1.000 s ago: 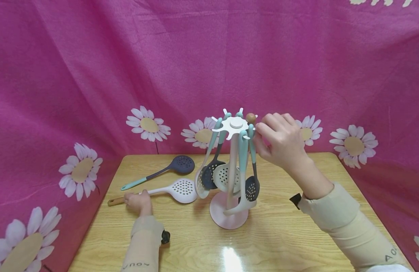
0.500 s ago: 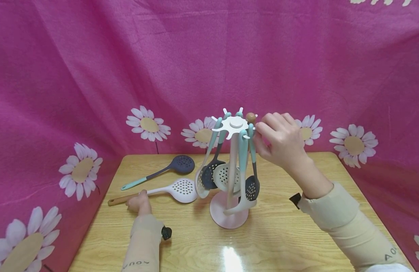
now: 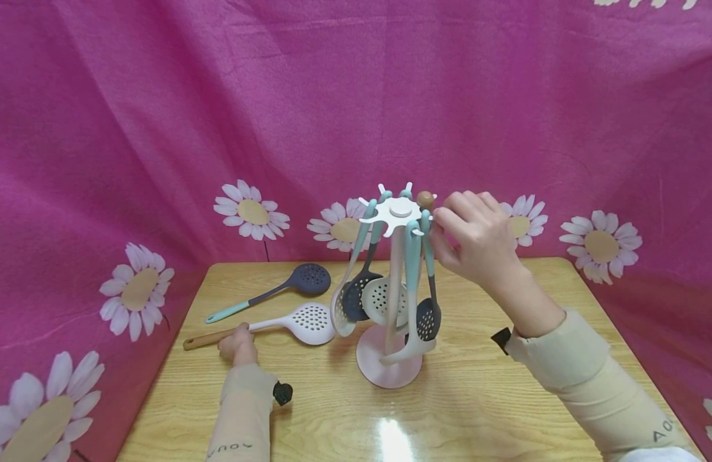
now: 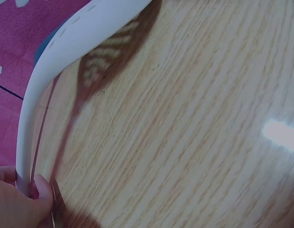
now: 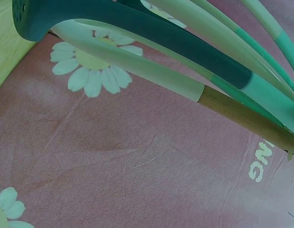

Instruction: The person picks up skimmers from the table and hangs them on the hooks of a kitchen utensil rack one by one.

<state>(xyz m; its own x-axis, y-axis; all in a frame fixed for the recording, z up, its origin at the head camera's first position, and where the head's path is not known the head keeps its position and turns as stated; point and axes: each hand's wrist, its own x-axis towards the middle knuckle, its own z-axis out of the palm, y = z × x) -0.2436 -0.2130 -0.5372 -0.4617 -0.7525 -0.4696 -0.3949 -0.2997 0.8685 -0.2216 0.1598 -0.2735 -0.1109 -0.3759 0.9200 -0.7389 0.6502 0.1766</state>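
My left hand point(image 3: 238, 345) pinches a white skimmer point(image 3: 312, 323) where its wooden handle point(image 3: 204, 340) meets the pale neck. The left wrist view shows thumb and finger on either side of that neck, with the skimmer's shadow on the table beneath. A pink utensil stand point(image 3: 389, 357) with a white hooked top point(image 3: 401, 208) carries several hanging utensils. At its right side my right hand point(image 3: 476, 239) has curled fingers, fingertips right by a turquoise handle point(image 3: 429, 251) and a wooden handle end point(image 3: 425, 200); I cannot tell what they grip. The right wrist view shows hanging handles, including a wooden one point(image 5: 241, 114), but no hand.
A dark blue skimmer point(image 3: 310, 280) with a turquoise handle lies behind the white one. A grey turner point(image 3: 410, 350) hangs at the stand's front. The wooden table point(image 3: 483, 404) is backed by a pink flowered cloth point(image 3: 333, 96).
My left hand has shifted slightly right along the white skimmer, exposing more of its wooden handle. My right hand and the stand have stayed in place.
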